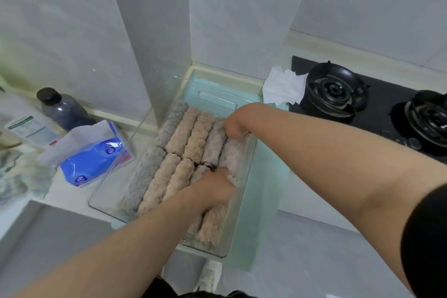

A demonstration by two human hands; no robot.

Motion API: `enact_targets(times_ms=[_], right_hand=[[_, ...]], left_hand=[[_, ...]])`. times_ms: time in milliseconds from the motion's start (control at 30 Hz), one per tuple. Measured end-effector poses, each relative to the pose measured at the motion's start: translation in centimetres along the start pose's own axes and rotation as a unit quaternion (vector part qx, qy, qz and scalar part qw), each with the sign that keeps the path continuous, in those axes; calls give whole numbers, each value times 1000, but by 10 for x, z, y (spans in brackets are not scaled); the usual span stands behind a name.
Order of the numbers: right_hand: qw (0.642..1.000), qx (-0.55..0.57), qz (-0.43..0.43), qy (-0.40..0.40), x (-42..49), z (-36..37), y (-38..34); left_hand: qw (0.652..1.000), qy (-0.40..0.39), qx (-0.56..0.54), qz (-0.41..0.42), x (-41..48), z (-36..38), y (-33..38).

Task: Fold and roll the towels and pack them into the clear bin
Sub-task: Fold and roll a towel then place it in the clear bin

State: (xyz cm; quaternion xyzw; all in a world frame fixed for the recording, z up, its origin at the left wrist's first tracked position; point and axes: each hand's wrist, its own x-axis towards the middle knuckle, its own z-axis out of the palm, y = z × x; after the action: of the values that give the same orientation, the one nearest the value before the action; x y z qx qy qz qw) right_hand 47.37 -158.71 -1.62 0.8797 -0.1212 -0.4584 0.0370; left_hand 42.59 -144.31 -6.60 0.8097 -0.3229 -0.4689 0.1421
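A clear bin (104, 197) lies on a pale green mat on the counter, holding several rolled towels (181, 135) in grey and pinkish beige, laid side by side in two rows. Both hands are inside the bin at its right side. My right hand (235, 126) presses its fingers onto the far end of the rightmost roll (233, 152). My left hand (215, 189) pushes down at the near end of that same roll, above another pinkish roll (212, 225). The fingertips of both hands are buried in the towels.
A blue tissue pack (94, 155) and a dark bottle (63, 109) stand left of the bin. A crumpled white paper (283, 84) lies at the back right, beside a black gas hob (338, 92). Tiled walls close in behind.
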Motion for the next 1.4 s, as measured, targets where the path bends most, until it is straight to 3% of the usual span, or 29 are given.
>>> enact_targets(times_ms=[133,233,400,633,733,833,1000,1133,1233,1400], right_hand=[[987,88,-55,123,10,1,-2],[979,155,-125,46,16,10,-9],[974,186,-128,-28,25,12,-12],[985,-4,-162,-60,25,20,-24],[984,34,-159,-79,28,18,-20],[982,110,-150,-10,26,6,1],[992,81,-100,13,18,-4,10],[980,119,-128,94,16,-2,9],[988,47,-124,81,20,5,4],[983,-12,-118,141,32,8,10]], left_hand=[[998,1,56,16,-36,-4,-22],[994,-53,73,-56,-56,-3,-38],[969,-220,89,-63,-47,1,-35],[967,-176,173,-61,-45,7,-27],[977,-89,192,-25,-49,3,-37],[975,-15,221,-30,-53,2,-44],[970,-35,241,-25,-45,11,-45],[974,-83,209,-22,-46,7,-44],[979,-87,182,-22,-48,5,-43],[985,-81,148,-38,-49,6,-44]])
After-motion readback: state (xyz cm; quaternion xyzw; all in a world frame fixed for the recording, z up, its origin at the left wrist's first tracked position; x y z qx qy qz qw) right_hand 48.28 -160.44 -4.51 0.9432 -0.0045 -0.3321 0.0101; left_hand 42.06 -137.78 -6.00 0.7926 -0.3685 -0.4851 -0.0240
